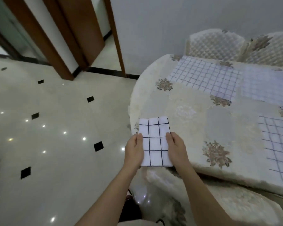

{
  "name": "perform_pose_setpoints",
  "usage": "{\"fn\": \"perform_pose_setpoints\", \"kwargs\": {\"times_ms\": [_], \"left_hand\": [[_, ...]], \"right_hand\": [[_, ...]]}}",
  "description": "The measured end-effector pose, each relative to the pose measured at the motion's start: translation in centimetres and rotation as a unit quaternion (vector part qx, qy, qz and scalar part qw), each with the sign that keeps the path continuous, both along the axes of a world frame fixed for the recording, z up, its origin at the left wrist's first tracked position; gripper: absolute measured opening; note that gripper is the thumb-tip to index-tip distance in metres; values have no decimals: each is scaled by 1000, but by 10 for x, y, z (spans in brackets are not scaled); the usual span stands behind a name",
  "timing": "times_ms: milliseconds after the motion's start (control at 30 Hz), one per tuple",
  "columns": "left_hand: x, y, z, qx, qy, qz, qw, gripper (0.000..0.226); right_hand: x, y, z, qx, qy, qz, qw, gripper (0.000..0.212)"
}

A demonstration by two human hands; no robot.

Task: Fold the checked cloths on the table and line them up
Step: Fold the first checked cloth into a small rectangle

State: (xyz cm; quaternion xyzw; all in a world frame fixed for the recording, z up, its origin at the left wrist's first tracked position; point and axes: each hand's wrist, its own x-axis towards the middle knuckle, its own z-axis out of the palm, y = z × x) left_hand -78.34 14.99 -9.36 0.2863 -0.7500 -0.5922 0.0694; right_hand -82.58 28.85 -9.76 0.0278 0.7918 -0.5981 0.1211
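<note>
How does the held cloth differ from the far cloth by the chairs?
The held cloth is folded into a narrow rectangle; the far cloth lies spread flat. The held cloth shows few large checks, the far cloth many small ones. The left hand and right hand grip the held cloth's sides; nothing touches the far cloth. Both are white with dark grid lines.

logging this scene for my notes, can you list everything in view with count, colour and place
folded checked cloth: 1, white with dark grid, near left edge of the table, held between both hands
unfolded checked cloths: 3, white with blue-grey grid, one at the far side, a paler one beside it at far right, one at the right edge
table: 1, cream cover with brown floral patches, right half of view
quilted chairs: 2, cream, behind the table
floor: pale glossy tiles with black diamonds, left
door frames: brown wood, upper left
left hand: on the cloth's left edge
right hand: on the cloth's right edge
</note>
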Motion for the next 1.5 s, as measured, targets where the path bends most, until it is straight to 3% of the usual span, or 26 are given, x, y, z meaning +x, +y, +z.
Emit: {"fn": "perform_pose_setpoints", "kwargs": {"times_ms": [300,633,1000,1300,1500], "left_hand": [[70,-103,-8,-64,-5,179,982,42],[73,-238,-31,-77,-7,249,966,41],[-18,-427,-25,-101,-5,175,979,40],[-108,-472,-30,-101,-10,100,990,40],[-210,-480,-32,-130,-9,18,991,39]], "right_hand": [[30,-125,-2,39,66,158,984,34],[17,-276,-19,59,92,222,969,39],[-60,-451,-9,81,97,149,981,39],[-136,-486,-23,104,89,89,987,38],[-217,-484,-40,73,75,15,994,36]]}}
